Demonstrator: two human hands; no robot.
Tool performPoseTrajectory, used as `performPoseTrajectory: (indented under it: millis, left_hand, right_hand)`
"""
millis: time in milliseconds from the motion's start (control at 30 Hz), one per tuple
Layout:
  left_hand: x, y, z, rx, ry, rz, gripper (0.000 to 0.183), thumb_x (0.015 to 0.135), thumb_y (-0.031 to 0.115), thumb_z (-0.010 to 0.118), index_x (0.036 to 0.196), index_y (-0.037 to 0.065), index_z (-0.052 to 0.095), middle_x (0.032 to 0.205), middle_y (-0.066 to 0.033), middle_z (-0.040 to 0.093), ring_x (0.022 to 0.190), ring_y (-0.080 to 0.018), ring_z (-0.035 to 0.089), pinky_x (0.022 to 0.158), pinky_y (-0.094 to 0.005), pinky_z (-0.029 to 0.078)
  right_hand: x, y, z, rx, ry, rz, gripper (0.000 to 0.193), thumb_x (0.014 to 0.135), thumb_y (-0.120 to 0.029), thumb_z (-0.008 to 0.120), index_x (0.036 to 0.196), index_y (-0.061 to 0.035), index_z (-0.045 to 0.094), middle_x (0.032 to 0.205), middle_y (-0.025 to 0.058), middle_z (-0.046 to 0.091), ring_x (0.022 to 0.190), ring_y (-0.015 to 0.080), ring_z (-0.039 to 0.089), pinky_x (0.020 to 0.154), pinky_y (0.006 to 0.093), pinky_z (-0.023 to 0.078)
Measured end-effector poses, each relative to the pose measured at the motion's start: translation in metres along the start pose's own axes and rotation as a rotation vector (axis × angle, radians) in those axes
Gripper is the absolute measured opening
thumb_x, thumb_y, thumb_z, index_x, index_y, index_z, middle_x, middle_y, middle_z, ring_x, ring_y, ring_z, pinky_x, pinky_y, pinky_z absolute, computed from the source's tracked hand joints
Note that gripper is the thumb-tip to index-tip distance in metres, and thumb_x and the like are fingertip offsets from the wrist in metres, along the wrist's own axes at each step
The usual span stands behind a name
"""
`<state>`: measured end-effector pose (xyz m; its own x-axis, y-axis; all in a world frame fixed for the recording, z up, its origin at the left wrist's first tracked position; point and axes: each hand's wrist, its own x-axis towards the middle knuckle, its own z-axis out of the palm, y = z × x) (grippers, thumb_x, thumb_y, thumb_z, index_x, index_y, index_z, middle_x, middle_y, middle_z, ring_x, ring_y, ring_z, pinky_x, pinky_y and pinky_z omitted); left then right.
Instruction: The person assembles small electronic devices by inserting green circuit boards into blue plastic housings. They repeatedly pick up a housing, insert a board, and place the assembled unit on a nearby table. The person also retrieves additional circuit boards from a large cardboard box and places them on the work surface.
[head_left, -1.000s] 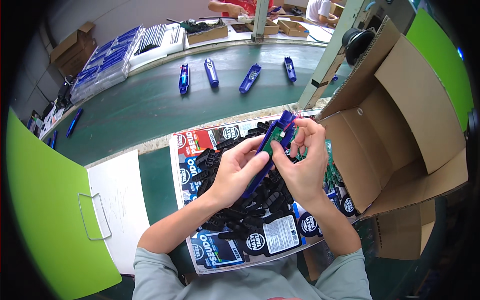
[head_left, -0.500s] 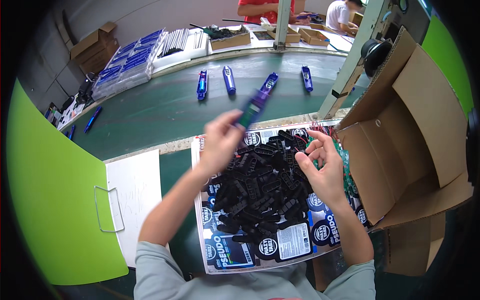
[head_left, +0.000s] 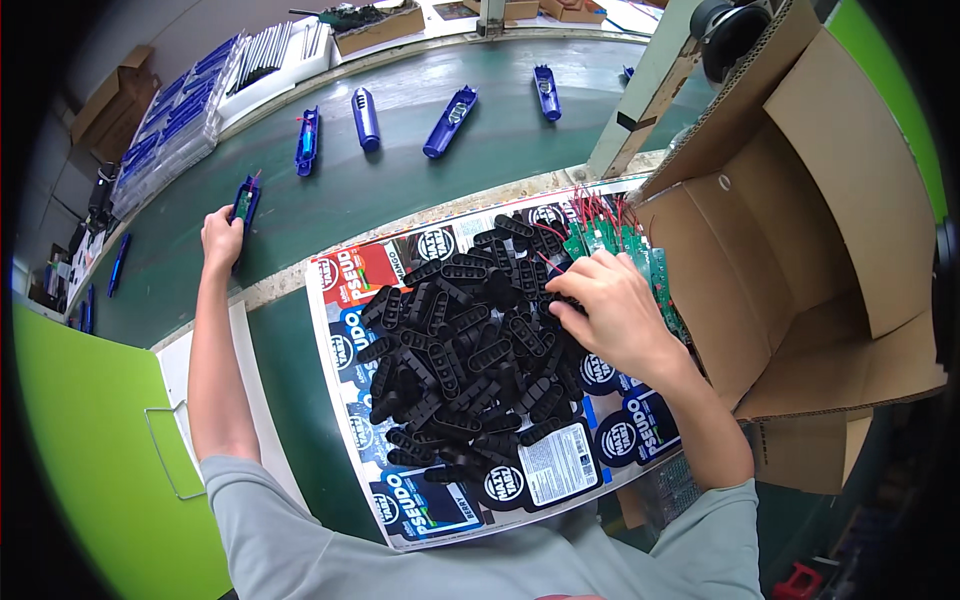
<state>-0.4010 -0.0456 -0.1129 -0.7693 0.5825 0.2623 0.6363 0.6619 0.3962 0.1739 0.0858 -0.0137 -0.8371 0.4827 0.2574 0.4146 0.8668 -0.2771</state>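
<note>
My left hand [head_left: 222,238] pinches the blue housing [head_left: 249,222] by its side at eleven o'clock, so its circuit board [head_left: 242,206] shows. At one, my right hand [head_left: 615,310] curls; I can't tell whether it grasps anything.

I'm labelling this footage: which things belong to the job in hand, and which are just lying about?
Seemingly in the job:
- blue casing, in the left hand
- black parts and green circuit boards, by the right hand

Seemingly lying about:
- white sheet
- open cardboard box
</note>
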Motion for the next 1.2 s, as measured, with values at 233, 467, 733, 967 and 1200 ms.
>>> performPoseTrajectory:
  millis: [233, 467, 733, 967, 1200]
  left_hand:
    - [-0.011, 0.077, -0.027, 0.147, 0.322, 0.322, 0.04, 0.081, 0.011, 0.06, 0.119, 0.006, 0.069, 0.119, -0.0175, 0.064, 0.113, -0.0361, 0.06, 0.1, -0.0463, 0.047]
    - [0.0, 0.209, 0.053, -0.171, 0.133, 0.387, 0.039, 0.093, 0.028, 0.066, 0.122, 0.002, 0.066, 0.117, -0.0192, 0.061, 0.111, -0.0355, 0.059, 0.096, -0.0446, 0.05]
    - [0.03, 0.223, 0.081, 0.122, 0.01, 0.195, 0.035, 0.087, 0.016, 0.07, 0.117, 0.0, 0.061, 0.12, -0.0244, 0.058, 0.107, -0.0417, 0.064, 0.091, -0.0476, 0.056]
    - [-0.035, 0.217, 0.011, -0.868, -0.27, 0.159, 0.036, 0.088, 0.001, 0.059, 0.123, -0.008, 0.062, 0.104, -0.0138, 0.071, 0.092, -0.018, 0.07, 0.083, -0.0311, 0.056]
    - [-0.208, 0.279, -0.047, -1.352, -0.749, 0.154, 0.039, 0.094, -0.005, 0.058, 0.132, -0.008, 0.056, 0.114, -0.0087, 0.067, 0.098, -0.0154, 0.068, 0.09, -0.0297, 0.056]
  right_hand:
    - [0.004, -0.007, 0.001, 0.126, -0.095, -0.019, 0.018, 0.08, -0.002, 0.069, 0.097, -0.005, 0.072, 0.091, 0.0085, 0.065, 0.088, 0.0274, 0.062, 0.081, 0.0384, 0.045]
    - [0.005, -0.018, -0.017, 0.261, -0.04, 0.087, 0.013, 0.083, 0.0, 0.068, 0.097, -0.0015, 0.069, 0.091, 0.0128, 0.065, 0.087, 0.0327, 0.064, 0.077, 0.0413, 0.051]
    - [-0.001, -0.012, -0.035, 0.48, 0.124, 0.252, 0.019, 0.08, 0.006, 0.069, 0.098, 0.0004, 0.069, 0.089, 0.0102, 0.067, 0.076, 0.0175, 0.067, 0.066, 0.0292, 0.053]
    - [0.01, -0.002, -0.018, 1.016, 0.356, 0.492, 0.012, 0.089, 0.005, 0.069, 0.1, 0.0039, 0.066, 0.091, 0.0053, 0.071, 0.085, 0.0087, 0.068, 0.076, 0.0226, 0.053]
    - [0.049, -0.027, -0.019, 0.527, 0.639, 0.139, 0.014, 0.081, -0.004, 0.076, 0.093, -0.0014, 0.072, 0.093, 0.011, 0.065, 0.082, 0.0195, 0.062, 0.075, 0.0332, 0.051]
